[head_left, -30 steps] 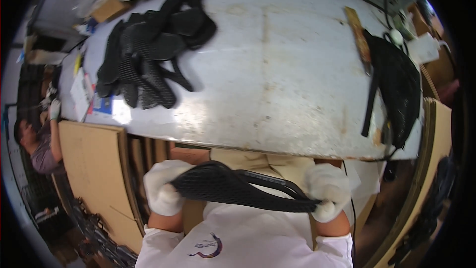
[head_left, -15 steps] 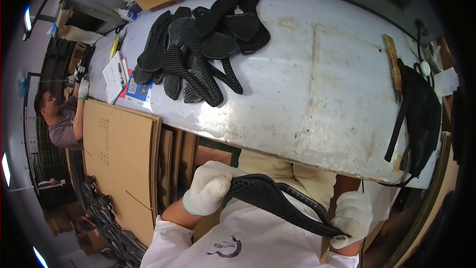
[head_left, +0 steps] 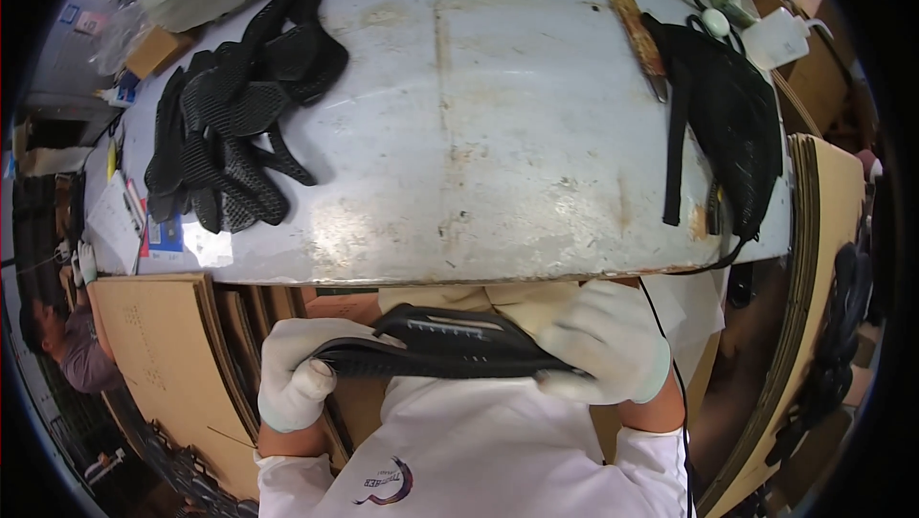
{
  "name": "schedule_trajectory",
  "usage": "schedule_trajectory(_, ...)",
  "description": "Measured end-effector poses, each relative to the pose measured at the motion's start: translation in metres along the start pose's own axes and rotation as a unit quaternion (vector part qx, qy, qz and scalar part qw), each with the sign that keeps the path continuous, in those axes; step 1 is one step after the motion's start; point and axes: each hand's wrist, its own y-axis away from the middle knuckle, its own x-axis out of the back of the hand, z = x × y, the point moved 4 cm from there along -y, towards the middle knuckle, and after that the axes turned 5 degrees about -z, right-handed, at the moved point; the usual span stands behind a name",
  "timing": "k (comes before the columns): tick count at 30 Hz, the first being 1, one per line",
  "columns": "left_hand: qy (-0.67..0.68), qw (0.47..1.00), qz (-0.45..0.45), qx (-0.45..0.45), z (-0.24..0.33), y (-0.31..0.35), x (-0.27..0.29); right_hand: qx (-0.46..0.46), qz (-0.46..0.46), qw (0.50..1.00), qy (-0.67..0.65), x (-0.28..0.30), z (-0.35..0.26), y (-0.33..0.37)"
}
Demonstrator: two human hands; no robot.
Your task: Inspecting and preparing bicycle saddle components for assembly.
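Note:
Both my hands wear white gloves and hold one long black honeycomb pad with a slot-like opening (head_left: 459, 363) in front of my shirt, just below the table's near edge. My left hand (head_left: 295, 376) is closed round its left end, thumb in front. At the other end my right hand (head_left: 613, 341) grips it, fingers over the top and thumb below. The pad lies nearly level, its upper edge bowed upward. On the table's left part rests a heap of similar black honeycomb pads (head_left: 235, 101).
At the table's (head_left: 517, 164) right lie a black bag (head_left: 728, 116) and a wooden-handled tool (head_left: 632, 25). Flat cardboard (head_left: 158, 365) stands at the lower left, more cardboard (head_left: 814, 259) at the right. A gloved co-worker (head_left: 77, 346) is at the far left. Papers (head_left: 117, 226) lie near the heap.
My view has swung right, so the heap sits further left. The pad has gone from slanting down rightward to nearly level, and my right hand has shifted its grip over the top.

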Motion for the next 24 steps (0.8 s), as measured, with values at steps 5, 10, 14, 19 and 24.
schedule_trajectory(5, -0.053, 0.995, -0.005, -0.086, 0.02, -0.008, -0.017, -0.126, -0.041, 0.987, 0.088, -0.015, -0.011, -0.011)
schedule_trajectory(10, -0.132, 0.972, -0.015, -0.194, 0.027, -0.009, -0.024, -0.112, -0.043, 0.986, 0.112, -0.023, 0.001, -0.005)
schedule_trajectory(14, -0.138, 0.972, -0.004, -0.188, 0.027, -0.008, -0.027, -0.128, -0.041, 0.986, 0.095, -0.018, -0.002, -0.01)
schedule_trajectory(19, -0.163, 0.967, -0.031, -0.194, 0.026, -0.014, -0.034, -0.196, -0.057, 0.972, 0.114, -0.023, -0.005, -0.014)
schedule_trajectory(24, -0.166, 0.956, -0.058, -0.234, 0.023, -0.023, -0.034, -0.194, -0.02, 0.966, 0.17, -0.015, -0.004, -0.012)
